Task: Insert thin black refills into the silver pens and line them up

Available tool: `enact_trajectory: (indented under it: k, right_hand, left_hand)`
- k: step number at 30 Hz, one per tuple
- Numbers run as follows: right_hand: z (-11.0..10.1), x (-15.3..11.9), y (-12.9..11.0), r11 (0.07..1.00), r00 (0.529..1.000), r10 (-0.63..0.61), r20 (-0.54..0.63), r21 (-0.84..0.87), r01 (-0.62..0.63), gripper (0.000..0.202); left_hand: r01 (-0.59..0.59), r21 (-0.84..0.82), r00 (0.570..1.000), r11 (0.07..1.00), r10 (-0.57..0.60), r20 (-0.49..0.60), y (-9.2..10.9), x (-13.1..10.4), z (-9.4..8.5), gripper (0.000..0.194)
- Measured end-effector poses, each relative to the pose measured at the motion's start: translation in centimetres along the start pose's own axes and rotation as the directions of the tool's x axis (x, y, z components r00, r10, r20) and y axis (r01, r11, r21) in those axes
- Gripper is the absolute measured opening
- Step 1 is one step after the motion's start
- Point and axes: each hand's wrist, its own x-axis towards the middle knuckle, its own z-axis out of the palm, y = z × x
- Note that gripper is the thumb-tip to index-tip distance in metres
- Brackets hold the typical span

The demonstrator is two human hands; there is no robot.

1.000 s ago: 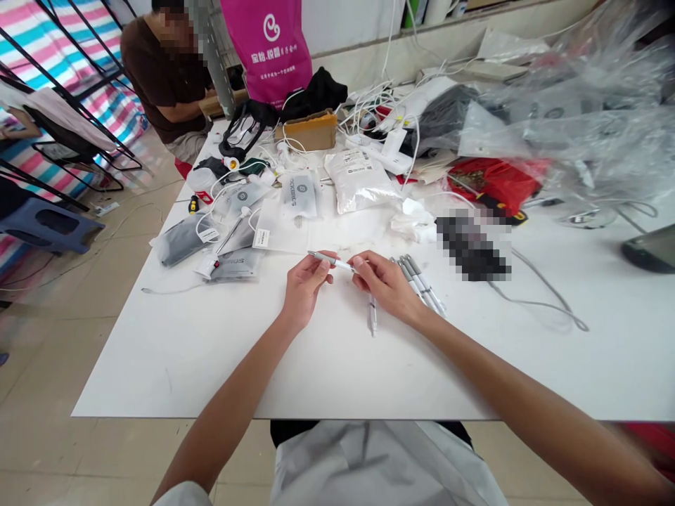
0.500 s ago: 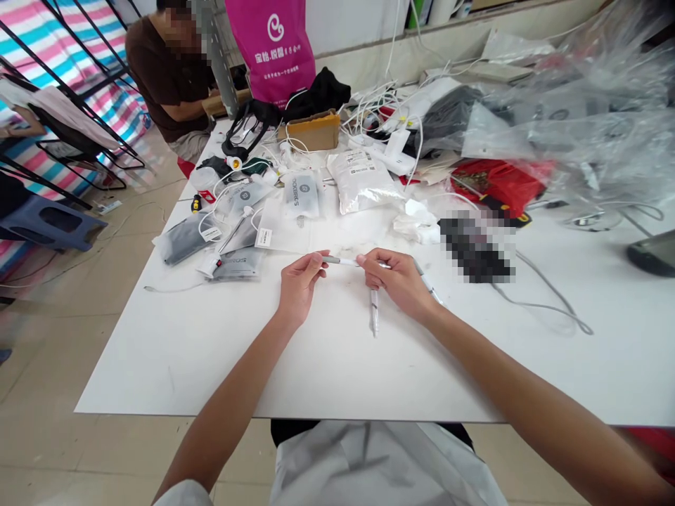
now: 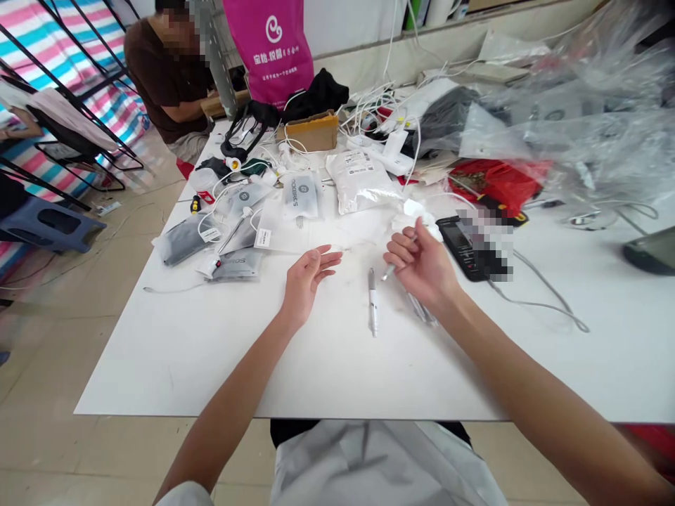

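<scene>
The right hand (image 3: 420,263) grasps a pen (image 3: 389,272) in curled fingers, one end protruding; the left hand (image 3: 310,279) is released, fingers loosely extended; a second pen (image 3: 373,303) lies between them on the table (image 3: 158,351).

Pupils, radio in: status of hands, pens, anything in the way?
Left hand open, looks empty. Right hand gripping a pen. Another pen loose on white table. Right hand partly hides further pens.

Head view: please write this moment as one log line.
left hand: open, nothing visible in it | right hand: holds pen | single pen: on table, between hands
</scene>
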Motion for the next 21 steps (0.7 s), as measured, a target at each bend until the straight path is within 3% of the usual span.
enact_trajectory:
  k: [5, 9, 15, 21]
  right_hand:
    - [-2.5, 0.3, -2.3, 0.989, 1.000, 0.010, 0.030, 0.149, -0.014, 0.057]
    - [-2.9, 0.4, -3.1, 0.981, 0.999, 0.025, 0.049, 0.193, -0.034, 0.057]
    - [-2.7, 0.3, -3.0, 0.988, 0.994, 0.015, 0.110, 0.149, -0.031, 0.058]
    - [-1.9, -0.1, -2.5, 0.999, 0.999, -0.025, 0.034, 0.024, 0.024, 0.059]
  left_hand:
    - [-0.018, -0.068, 0.999, 0.998, 0.015, -0.042, 0.3, 0.3, -0.3, 0.052]
    - [-0.010, -0.072, 1.000, 0.997, 0.008, -0.026, 0.3, 0.1, -0.2, 0.052]
    - [0.002, -0.084, 1.000, 0.996, -0.002, 0.000, 0.2, 0.0, -0.2, 0.049]
    - [-0.006, -0.044, 1.000, 0.999, 0.006, 0.005, 0.0, 0.1, -0.4, 0.045]
